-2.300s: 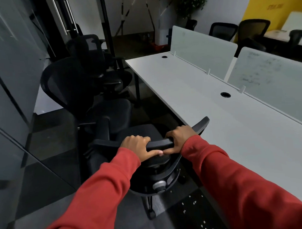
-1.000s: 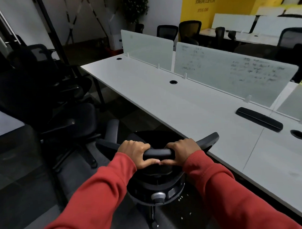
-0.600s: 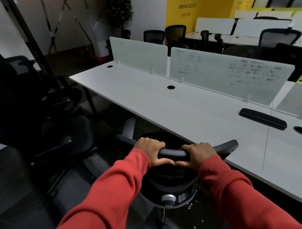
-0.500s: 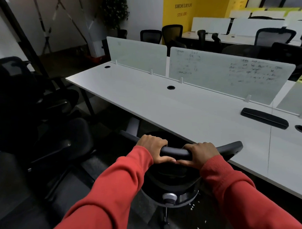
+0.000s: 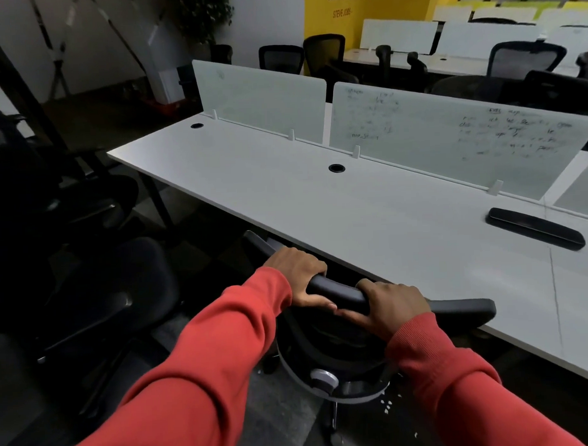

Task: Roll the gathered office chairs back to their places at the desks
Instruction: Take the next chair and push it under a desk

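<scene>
Across the upper right, long white desk (image 5: 369, 220), bare save for frosted divider panels (image 5: 450, 144) along its far side (faint handwriting on the nearer one), a flat black bar (image 5: 536, 227) and round cable holes (image 5: 336, 168). At left, in shadow, gathered black chairs (image 5: 98, 279), seats facing the desk end. Against the near desk edge, centre frame, office chair (image 5: 340, 354), seen from behind and above, seat tucked under the desktop. Both arms in red sleeves (image 5: 204, 376) reaching forward, elbows bent. Left hand (image 5: 299, 276) and right hand (image 5: 387, 306) side by side, each clamped over the chair's top rail, fingers curled over, thumbs almost meeting beneath.
</scene>
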`<state>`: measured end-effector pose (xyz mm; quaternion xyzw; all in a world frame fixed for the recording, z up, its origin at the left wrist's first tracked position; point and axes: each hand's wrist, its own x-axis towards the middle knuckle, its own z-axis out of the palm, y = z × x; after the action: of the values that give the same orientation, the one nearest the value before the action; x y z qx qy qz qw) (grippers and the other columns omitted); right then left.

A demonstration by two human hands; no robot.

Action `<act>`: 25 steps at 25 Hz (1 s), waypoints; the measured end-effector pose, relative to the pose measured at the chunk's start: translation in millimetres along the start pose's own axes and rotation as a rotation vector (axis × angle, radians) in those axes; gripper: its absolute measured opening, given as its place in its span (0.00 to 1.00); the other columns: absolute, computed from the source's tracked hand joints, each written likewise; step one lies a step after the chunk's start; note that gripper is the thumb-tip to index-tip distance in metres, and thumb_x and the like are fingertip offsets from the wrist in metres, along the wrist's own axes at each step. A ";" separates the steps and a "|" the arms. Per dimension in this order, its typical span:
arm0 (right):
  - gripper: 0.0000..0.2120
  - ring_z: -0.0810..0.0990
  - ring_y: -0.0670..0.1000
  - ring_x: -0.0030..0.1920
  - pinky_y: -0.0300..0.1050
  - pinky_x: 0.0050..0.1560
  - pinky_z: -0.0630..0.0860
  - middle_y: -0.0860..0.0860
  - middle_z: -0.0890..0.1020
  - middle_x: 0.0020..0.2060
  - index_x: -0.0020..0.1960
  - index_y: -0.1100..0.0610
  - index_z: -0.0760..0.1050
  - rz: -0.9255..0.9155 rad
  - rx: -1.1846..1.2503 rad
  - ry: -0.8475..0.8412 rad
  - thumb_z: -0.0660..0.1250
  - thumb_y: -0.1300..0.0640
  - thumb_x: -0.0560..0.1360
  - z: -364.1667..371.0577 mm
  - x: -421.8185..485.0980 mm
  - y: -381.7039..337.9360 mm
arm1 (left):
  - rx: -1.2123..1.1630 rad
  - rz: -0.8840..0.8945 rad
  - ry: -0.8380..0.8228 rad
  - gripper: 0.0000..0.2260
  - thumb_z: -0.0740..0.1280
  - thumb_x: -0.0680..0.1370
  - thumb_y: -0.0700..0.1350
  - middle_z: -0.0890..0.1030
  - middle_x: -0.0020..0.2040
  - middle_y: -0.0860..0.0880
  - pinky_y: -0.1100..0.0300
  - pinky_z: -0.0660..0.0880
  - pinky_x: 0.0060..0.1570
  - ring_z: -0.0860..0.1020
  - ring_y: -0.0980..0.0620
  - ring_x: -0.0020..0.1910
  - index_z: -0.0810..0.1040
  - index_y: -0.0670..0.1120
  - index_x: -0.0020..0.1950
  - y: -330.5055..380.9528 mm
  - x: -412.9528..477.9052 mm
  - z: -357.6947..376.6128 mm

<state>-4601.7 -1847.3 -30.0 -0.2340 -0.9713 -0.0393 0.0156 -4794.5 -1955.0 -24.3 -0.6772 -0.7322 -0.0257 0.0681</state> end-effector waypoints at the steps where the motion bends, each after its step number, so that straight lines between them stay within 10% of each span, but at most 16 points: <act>1: 0.32 0.82 0.52 0.47 0.47 0.42 0.71 0.47 0.82 0.45 0.54 0.47 0.71 0.009 0.000 0.004 0.50 0.22 0.69 -0.7 5.5 -4.0 | 0.005 0.011 -0.006 0.37 0.48 0.61 0.79 0.82 0.44 0.53 0.55 0.70 0.41 0.79 0.48 0.43 0.77 0.53 0.50 -8.0 2.2 0.5; 10: 0.36 0.82 0.47 0.49 0.43 0.47 0.76 0.42 0.83 0.47 0.57 0.41 0.75 0.248 0.037 -0.094 0.54 0.19 0.62 -11.2 35.0 -13.7 | -0.056 0.084 0.032 0.39 0.49 0.60 0.80 0.82 0.40 0.54 0.54 0.75 0.44 0.80 0.49 0.41 0.79 0.52 0.48 -58.4 28.6 21.1; 19: 0.36 0.82 0.47 0.48 0.42 0.48 0.74 0.44 0.84 0.43 0.55 0.40 0.79 0.534 0.033 -0.212 0.58 0.21 0.56 -18.8 52.6 -49.5 | -0.126 0.424 0.264 0.31 0.53 0.67 0.77 0.73 0.23 0.52 0.63 0.62 0.26 0.73 0.49 0.21 0.70 0.49 0.29 -94.2 37.4 39.3; 25: 0.33 0.81 0.50 0.50 0.43 0.50 0.72 0.47 0.85 0.44 0.58 0.41 0.79 0.659 0.017 -0.224 0.66 0.24 0.60 -21.3 60.3 -96.0 | -0.172 0.564 0.070 0.30 0.54 0.68 0.77 0.82 0.38 0.47 0.56 0.66 0.36 0.80 0.44 0.38 0.67 0.50 0.38 -119.6 26.4 30.8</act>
<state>-4698.9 -1906.8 -12.5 -0.5379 -0.8394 0.0020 -0.0773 -4917.4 -1934.6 -44.6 -0.8558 -0.5076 -0.0909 0.0402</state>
